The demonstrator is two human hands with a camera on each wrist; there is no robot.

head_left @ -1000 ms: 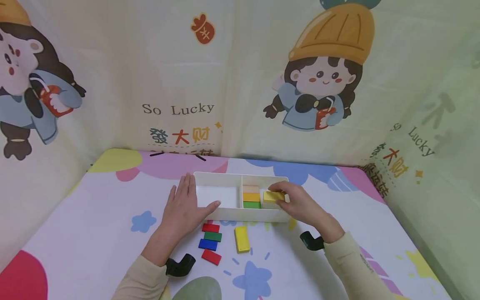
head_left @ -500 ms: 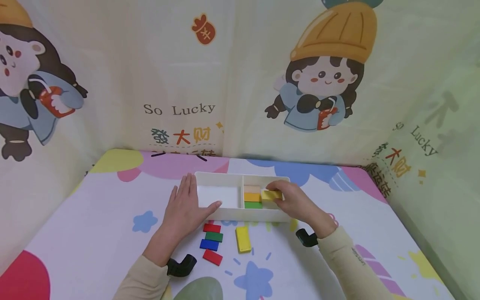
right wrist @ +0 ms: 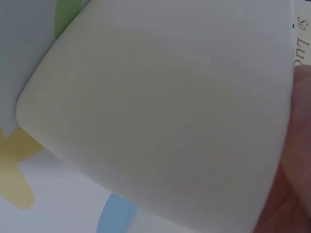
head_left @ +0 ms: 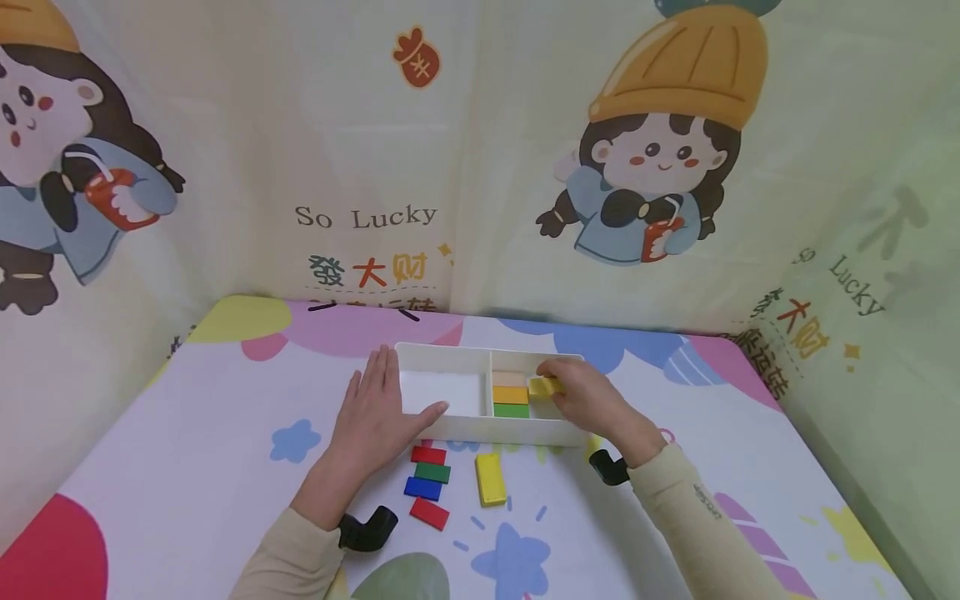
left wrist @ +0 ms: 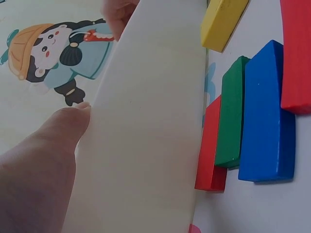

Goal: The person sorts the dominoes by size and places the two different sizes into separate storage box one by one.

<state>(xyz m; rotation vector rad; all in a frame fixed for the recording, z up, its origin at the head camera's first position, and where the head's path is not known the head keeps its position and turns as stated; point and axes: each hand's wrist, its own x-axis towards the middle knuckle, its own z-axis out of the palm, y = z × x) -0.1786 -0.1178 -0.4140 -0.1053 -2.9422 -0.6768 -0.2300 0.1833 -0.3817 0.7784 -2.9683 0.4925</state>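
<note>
A white two-compartment box point(head_left: 487, 430) stands on the table. My right hand point(head_left: 588, 400) pinches a yellow block point(head_left: 543, 387) over the right compartment, its left end right at the row of blocks there. That row holds a beige block point(head_left: 508, 378), an orange block point(head_left: 510, 396) and a green block point(head_left: 512, 411), along the divider. My left hand point(head_left: 375, 425) rests against the box's left end with straight fingers, its thumb over the front wall. In the right wrist view, the box wall point(right wrist: 155, 111) hides most of the right hand and the block.
Before the box lie a red block point(head_left: 428, 455), a green block point(head_left: 432, 472), a blue block point(head_left: 423, 488) and another red block point(head_left: 430, 513). A larger yellow block point(head_left: 491, 480) lies to their right. A printed curtain point(head_left: 495, 167) stands behind the table.
My right hand has moved slightly left with the yellow block, bringing it up to the row in the compartment. The left hand stays at the box; the head view has shifted a little.
</note>
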